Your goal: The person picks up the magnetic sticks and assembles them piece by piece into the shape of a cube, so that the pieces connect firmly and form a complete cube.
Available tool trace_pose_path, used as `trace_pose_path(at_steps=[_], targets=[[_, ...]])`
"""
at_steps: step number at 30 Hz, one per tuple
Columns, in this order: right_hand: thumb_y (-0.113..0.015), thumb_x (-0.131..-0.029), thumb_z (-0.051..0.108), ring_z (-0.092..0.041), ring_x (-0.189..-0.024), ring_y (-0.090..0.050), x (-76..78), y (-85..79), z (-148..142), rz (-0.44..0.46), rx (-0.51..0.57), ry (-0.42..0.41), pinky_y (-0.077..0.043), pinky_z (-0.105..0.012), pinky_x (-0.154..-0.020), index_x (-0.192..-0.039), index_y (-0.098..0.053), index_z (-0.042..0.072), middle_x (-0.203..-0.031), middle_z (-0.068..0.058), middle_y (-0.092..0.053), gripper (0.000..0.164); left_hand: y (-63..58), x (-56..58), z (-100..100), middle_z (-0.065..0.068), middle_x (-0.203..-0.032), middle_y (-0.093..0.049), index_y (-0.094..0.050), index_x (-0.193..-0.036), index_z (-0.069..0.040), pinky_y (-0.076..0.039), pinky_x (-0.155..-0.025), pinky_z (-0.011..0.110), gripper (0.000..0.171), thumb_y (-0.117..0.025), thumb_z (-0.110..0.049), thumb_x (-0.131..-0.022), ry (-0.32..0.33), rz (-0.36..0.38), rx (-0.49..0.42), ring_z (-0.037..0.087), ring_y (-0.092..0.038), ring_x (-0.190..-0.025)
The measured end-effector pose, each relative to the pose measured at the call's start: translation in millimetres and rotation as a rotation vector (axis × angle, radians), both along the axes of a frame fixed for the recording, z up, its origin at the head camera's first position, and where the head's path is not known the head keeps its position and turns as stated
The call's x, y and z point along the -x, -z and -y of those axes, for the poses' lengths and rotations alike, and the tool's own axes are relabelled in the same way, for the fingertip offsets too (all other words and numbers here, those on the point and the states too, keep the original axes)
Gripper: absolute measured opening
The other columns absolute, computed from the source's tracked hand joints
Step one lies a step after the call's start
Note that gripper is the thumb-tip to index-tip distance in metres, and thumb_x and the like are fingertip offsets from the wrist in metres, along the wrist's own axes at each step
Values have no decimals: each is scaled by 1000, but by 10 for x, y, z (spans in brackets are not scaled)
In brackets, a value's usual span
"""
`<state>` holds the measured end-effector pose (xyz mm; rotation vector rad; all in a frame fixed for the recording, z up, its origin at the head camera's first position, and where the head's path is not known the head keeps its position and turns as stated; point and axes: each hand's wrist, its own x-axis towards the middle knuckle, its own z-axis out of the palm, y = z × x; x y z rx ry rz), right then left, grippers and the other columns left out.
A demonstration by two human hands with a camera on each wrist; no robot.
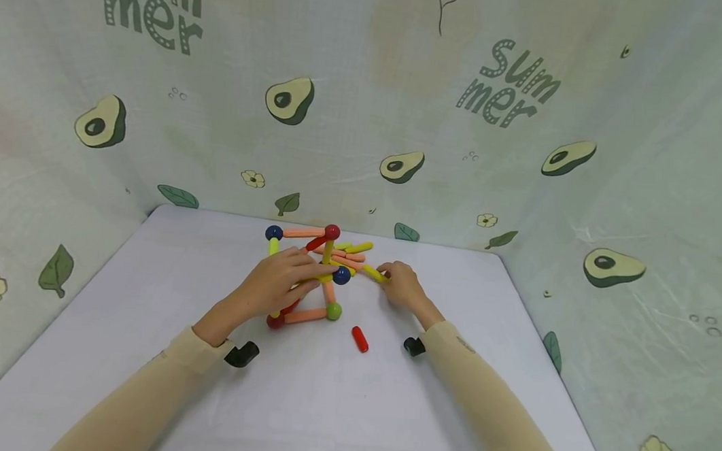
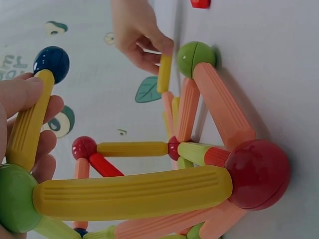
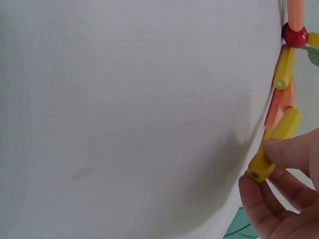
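Note:
A cube-like frame of magnetic rods and balls (image 1: 306,315) stands on the table, with red, blue and green balls at its corners. My left hand (image 1: 280,280) grips one of its upper yellow rods (image 2: 31,122), thumb on one side and fingers on the other. That rod runs from a green ball (image 2: 17,197) to a blue ball (image 2: 56,64). Right of the frame, my right hand (image 1: 402,284) pinches a loose yellow rod (image 3: 280,137) near one end, between thumb and fingers. The rod's far end points toward the pile of rods.
Several loose yellow and salmon rods (image 1: 354,257) lie behind and right of the frame. A single red rod (image 1: 360,339) lies on the white table (image 1: 339,408) nearer me. A printed cloth (image 1: 340,149) hangs around the table's back and sides.

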<state>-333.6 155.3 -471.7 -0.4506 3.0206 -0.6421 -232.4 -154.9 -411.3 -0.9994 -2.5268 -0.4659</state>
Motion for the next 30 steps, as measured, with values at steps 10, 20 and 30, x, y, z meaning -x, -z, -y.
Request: trace_pose_path(at_steps=[10,20,30], targets=[[-67,-102,-1,-24,-108,-65,-159,-65,-90,5,99,-240,-56,-43,-101,-129,-71,9,-122,-8,-71,29,-3,-2,-15,-1,-122,-75,-68,-145,-31,-59,-86,36,45,-75,-25,-101,1,0,-7,20,-64,-110],[-75,-99,6,-20,-109,-71,-461,-159,74,-7,257,-388,-61,-36,-95,-127,-70,11,-123,-3,-74,30,-24,-29,-30,1,-122,-74,-69,-144,-29,-59,-85,36,46,-78,-23,-99,-4,7,-16,21,-62,-111],[-78,-98,12,-17,-101,-76,-639,-209,255,27,376,-446,-62,-31,-88,-130,-65,12,-116,-4,-75,34,-10,-25,-23,2,-125,-74,-67,-145,-27,-60,-86,38,47,-77,-24,-99,18,18,-54,23,-63,-112]])
